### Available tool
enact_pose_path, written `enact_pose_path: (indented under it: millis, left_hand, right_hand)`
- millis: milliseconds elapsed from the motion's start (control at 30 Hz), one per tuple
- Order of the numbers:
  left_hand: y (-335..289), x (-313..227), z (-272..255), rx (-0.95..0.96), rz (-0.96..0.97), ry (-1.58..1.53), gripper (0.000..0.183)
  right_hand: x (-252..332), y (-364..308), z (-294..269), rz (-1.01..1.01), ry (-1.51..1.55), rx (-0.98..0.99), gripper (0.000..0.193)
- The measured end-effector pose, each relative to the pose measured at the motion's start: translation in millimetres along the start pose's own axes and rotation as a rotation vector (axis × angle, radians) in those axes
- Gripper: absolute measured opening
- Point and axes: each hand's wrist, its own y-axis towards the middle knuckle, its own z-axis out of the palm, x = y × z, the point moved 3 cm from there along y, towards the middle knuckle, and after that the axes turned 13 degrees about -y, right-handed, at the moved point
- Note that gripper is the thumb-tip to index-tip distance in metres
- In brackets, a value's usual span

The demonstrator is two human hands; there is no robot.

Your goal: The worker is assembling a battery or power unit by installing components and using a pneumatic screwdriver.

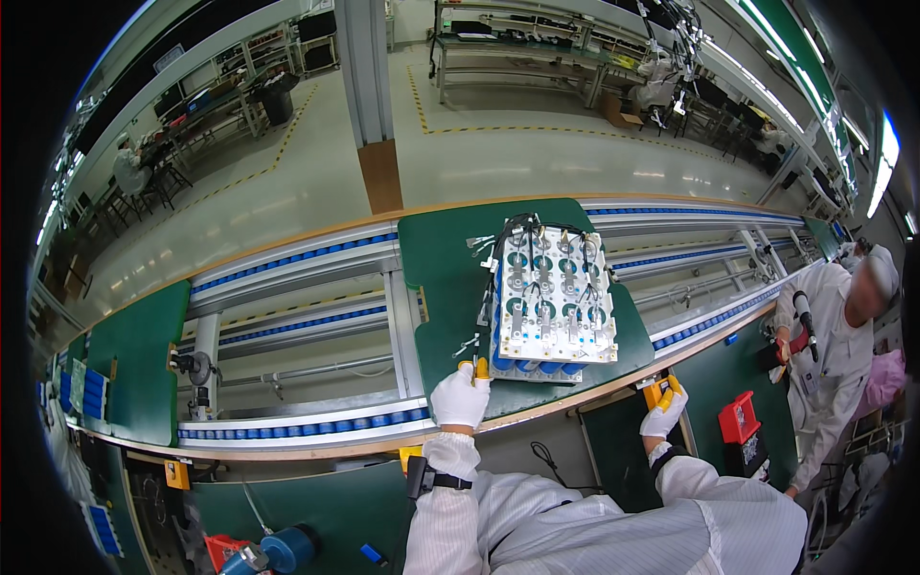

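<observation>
While left hand (pixel 461 398) reaches forward | grip pinching yellow tool (pixel 478 368) at battery pack (pixel 551 307) | right hand (pixel 663 410) clasping yellow-handled tool (pixel 657 390)

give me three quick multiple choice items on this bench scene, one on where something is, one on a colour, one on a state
1. Where does the white block of blue cylindrical battery cells sit?
A. on the green pallet on the conveyor
B. on the floor
C. on a chair

2. What colour is the handle of the tool by the left hand?
A. purple
B. yellow
C. white

3. How are the person's hands?
A. bare
B. in white gloves
C. in black mittens

Answers: 1 A, the block rests on the green board between the roller rails. 2 B, a yellow handle shows above the glove. 3 B, left and right hand are both covered in white fabric.
</observation>
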Motion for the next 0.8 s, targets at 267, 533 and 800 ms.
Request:
enact_pose_path:
  millis: [267,533,800]
  left_hand:
    - [0.3,0.4,1.2,-0.003,0.001,0.001,0.028]
    - [0.4,2.3,2.2,-0.007,0.005,-0.004,0.027]
    - [0.4,2.6,2.2,-0.001,-0.004,-0.012,0.028]
  right_hand:
    - [-6.9,1.0,3.6,-0.017,0.029,-0.041,0.034]
    - [-9.1,0.4,4.6,0.014,0.067,-0.037,0.034]
    - [-8.9,0.6,5.0,0.010,0.032,-0.038,0.033]
